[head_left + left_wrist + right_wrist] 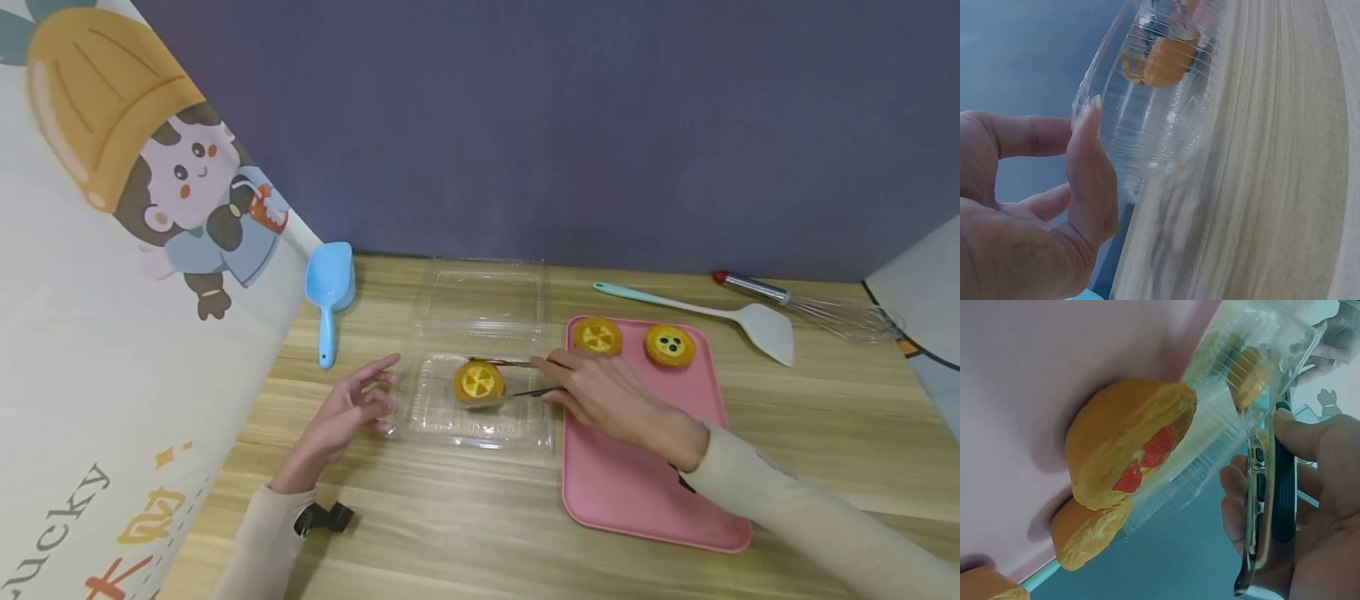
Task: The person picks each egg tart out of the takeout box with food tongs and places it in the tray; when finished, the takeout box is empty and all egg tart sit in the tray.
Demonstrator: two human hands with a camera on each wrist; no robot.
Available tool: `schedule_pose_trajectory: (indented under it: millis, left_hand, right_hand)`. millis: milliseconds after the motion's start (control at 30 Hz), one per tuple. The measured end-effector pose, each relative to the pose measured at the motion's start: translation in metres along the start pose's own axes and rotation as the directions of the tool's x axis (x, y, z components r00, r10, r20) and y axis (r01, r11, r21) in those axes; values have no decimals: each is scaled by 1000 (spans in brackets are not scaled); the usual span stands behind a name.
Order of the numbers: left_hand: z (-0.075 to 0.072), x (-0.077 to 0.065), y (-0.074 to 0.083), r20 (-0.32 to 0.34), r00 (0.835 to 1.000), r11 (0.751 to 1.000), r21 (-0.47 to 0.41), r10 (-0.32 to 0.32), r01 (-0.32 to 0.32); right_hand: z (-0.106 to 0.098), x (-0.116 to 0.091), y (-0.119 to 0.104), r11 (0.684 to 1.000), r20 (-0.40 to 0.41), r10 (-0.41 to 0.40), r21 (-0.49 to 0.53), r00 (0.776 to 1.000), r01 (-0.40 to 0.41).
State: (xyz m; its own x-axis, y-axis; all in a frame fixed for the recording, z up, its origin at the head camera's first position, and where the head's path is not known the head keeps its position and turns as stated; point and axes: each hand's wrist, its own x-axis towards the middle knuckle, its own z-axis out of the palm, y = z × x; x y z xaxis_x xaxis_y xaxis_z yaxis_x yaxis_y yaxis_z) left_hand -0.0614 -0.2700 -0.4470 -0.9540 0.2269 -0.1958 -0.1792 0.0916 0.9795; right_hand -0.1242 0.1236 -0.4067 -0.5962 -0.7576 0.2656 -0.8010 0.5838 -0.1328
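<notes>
My right hand (600, 392) grips metal tongs (1263, 487) with black handle grips. Between the tong ends is a round tart (478, 381) topped with yellow wedges, in the base of a clear hinged plastic box (480, 437). Whether the tart bears on the box floor cannot be told. The box's lid (486, 296) lies folded back toward the wall. At the box's left edge is my left hand (348, 408), fingers spread apart; its thumb (1090, 169) touches the clear rim in the left wrist view.
Right of the box, a pink tray (637, 508) bears a yellow-wedge tart (597, 335), a blueberry tart (670, 345) and a red-fruit tart (1129, 444). Behind lie a white spatula (765, 329) and a whisk (840, 315). A blue scoop (330, 279) lies far left.
</notes>
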Motion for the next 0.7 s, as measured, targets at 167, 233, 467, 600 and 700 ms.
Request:
schedule_pose_trajectory:
  millis: [167,233,467,600,700]
  left_hand:
    - [1,0,1,-5,1000,1000,-4,4,-4]
    - [1,0,1,-8,1000,1000,-5,3,-3]
    - [2,1,1,-9,1000,1000,6,-3,3]
    - [1,1,2,-10,1000,1000,20,-5,5]
    - [0,1,3,-11,1000,1000,26,-7,8]
  right_hand:
    - [-4,-5,1,1000,-34,5,25,999,-5]
    - [-8,-8,1,999,-53,11,38,999,-9]
    - [-27,-31,7,997,-137,74,8,988,-74]
    - [-38,-50,15,995,-189,95,4,977,-96]
    - [-45,-65,22,992,-225,121,-12,967,-127]
